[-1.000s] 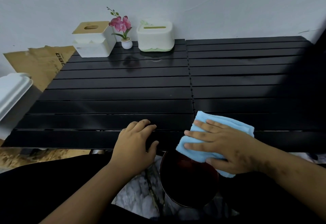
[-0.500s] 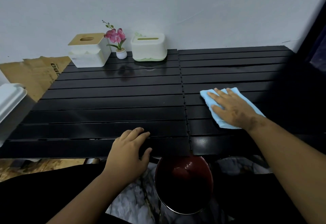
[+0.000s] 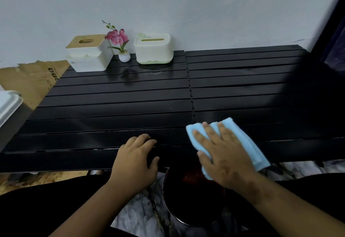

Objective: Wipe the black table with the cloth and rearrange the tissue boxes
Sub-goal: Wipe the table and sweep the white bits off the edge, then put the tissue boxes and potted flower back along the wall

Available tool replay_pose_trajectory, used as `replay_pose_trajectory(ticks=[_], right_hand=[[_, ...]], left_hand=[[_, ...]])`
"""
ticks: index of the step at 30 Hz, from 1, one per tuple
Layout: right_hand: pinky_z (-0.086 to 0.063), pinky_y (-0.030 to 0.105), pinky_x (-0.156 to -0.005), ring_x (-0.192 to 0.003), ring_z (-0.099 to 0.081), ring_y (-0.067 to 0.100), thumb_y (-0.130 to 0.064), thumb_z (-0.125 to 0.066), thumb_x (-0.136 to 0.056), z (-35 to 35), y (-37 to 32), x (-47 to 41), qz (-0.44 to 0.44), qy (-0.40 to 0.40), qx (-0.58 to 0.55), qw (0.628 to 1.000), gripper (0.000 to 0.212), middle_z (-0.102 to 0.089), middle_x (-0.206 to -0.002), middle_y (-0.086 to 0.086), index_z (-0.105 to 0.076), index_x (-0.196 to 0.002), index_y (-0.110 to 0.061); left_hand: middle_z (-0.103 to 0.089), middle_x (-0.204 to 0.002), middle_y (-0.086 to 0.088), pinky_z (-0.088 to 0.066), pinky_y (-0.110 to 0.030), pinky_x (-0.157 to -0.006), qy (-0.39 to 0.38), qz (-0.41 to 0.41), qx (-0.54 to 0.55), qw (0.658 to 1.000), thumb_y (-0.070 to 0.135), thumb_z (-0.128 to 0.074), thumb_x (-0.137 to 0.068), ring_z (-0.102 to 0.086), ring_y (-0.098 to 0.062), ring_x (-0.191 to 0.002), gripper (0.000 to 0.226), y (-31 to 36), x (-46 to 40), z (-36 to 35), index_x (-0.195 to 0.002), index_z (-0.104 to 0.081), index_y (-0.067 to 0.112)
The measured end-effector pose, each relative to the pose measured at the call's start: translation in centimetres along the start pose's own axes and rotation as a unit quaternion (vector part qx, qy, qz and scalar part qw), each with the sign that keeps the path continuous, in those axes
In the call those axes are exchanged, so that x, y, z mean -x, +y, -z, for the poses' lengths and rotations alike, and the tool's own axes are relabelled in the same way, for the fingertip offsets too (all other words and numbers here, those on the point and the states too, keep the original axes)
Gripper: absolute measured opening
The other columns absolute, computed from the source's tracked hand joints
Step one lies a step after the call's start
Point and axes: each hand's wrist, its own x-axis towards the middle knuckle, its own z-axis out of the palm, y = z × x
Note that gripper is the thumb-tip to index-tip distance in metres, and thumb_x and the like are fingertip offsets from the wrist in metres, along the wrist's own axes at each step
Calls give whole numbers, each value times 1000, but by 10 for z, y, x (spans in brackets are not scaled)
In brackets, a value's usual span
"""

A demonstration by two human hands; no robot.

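Since half a second ago, right hand [image 3: 224, 160] has dragged the folded light-blue microfibre cloth [image 3: 242, 138] back from mid-table to the near edge of the black slatted table [image 3: 112, 106], just right of the centre seam; a second ago it was also at this edge. Right hand lies flat, fingers spread, palm pressing the cloth down; cloth's near corner hangs over the table edge. Left hand [image 3: 136, 160] unmoved, resting on the near edge, fingers loosely curled on the last slat, holding nothing. Far left corner by the wall: white square tissue box with wooden lid [image 3: 87, 55], then small white pot with pink artificial orchid [image 3: 121, 50] just beside it, then cream rounded tissue box with pale green base [image 3: 154, 51]; all upright, well apart from the cloth. Dark round bowl-like container [image 3: 194, 199] sits below the table edge between the arms, contents unclear. Brown cardboard sheet [image 3: 31, 80] lies left of the table.
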Motion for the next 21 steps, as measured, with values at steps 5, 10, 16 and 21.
replay_pose_trajectory(ticks=[5,10,16,21], right_hand=[[-4,45,-121,-150,1,25,-52,-29,-94,-5,-20,12,92,-2,4,996,61,-7,-163,-12,-8,-152,-45],[-10,43,-121,-150,-3,17,-60,-19,-91,-1,29,7,33,-2,-17,999,61,-8,-162,-13,-10,-150,-49],[-23,60,-113,-142,-26,39,-60,-17,-86,20,102,2,-211,49,-10,976,71,-31,-156,9,-32,-149,-30],[-19,55,-116,-144,-17,41,-60,-21,-88,23,89,2,-245,52,5,968,70,-27,-158,9,-26,-151,-31]], left_hand=[[-59,-123,7,-50,-38,-85,-8,-2,-6,1000,44,-59,-75,-56,-20,-109,50,1,-2,3,-120,-65,23],[-58,-123,7,-50,-39,-84,-7,-2,-10,1000,45,-58,-76,-56,-20,-108,49,3,-1,4,-120,-64,23],[-58,-123,7,-51,-38,-84,4,-4,-3,1000,45,-58,-76,-56,-20,-108,48,3,0,4,-120,-63,24],[-56,-125,9,-49,-36,-88,-13,-6,2,1000,50,-56,-77,-54,-18,-112,50,2,-2,9,-122,-62,27]])
